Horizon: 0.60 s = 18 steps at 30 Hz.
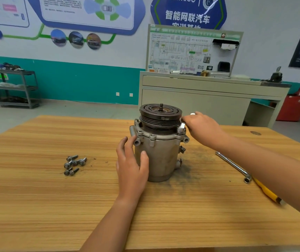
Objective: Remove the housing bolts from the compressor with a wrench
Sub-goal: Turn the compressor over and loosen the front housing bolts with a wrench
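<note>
I see the wooden bench (54,206) filling the lower view, and the compressor (161,157) stands upright at its centre with the dark grooved pulley (161,113) on top. My left grip (132,166) wraps the housing from 9 o'clock, thumb on the front wall and fingers curved toward the flange, so the body sits inside its hold. My right grip (202,128) is at the flange's 3 o'clock edge, grasping a silver wrench (181,126) whose head sits on a bolt there, touching the pulley's side. An L-shaped socket bar (232,165) lies well apart at 4 o'clock, its bent end just beside a yellow-handled tool (266,190). Loose bolts (73,163) cluster at 9 o'clock of the compressor, apart from my left grip. One flange bolt (152,136) faces me at 6 o'clock.
</note>
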### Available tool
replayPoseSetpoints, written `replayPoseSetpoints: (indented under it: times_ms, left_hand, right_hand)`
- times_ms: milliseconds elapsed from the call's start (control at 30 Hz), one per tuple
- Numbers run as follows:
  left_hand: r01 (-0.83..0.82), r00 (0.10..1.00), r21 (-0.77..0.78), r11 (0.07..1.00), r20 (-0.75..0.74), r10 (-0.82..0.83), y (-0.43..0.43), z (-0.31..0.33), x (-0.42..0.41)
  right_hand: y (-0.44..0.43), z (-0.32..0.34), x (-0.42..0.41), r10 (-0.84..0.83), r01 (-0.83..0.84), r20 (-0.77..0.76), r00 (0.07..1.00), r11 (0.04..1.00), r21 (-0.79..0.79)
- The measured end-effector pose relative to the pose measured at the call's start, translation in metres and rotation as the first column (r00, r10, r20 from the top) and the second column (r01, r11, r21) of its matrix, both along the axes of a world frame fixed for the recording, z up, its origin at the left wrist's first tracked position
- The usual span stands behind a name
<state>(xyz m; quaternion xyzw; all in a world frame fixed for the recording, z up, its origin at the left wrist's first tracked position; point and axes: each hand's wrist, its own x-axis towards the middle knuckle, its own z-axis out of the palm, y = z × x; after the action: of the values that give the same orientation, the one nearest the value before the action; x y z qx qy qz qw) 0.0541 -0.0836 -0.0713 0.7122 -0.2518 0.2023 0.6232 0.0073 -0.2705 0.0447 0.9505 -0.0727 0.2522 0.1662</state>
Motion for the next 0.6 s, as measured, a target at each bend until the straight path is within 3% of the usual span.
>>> replayPoseSetpoints:
  times_ms: [100, 167, 233, 400, 600]
  left_hand:
    - [0.002, 1.000, 0.008, 1.000, 0.000, -0.002, 0.001, 0.002, -0.001]
    - [-0.001, 1.000, 0.004, 1.000, 0.000, 0.001, 0.001, 0.003, -0.001]
    - [-0.003, 1.000, 0.002, 1.000, 0.007, 0.003, 0.001, 0.003, -0.002]
    - [-0.009, 1.000, 0.009, 1.000, 0.012, 0.008, 0.003, 0.003, -0.002]
    - [-0.014, 1.000, 0.020, 1.000, 0.010, 0.014, 0.004, 0.002, -0.003]
  right_hand:
    - [-0.003, 0.013, -0.025, 0.006, -0.112, 0.324, 0.946, 0.944, 0.311]
    - [0.003, 0.020, -0.049, -0.026, -0.204, 0.448, 0.894, 0.866, 0.456]
    - [0.014, 0.018, -0.069, -0.020, -0.165, 0.369, 0.929, 0.872, 0.460]
    - [0.036, 0.005, -0.087, -0.094, 0.094, -0.016, 0.995, 0.940, 0.329]
    - [0.048, 0.009, -0.082, -0.211, 0.231, -0.147, 0.966, 0.963, 0.141]
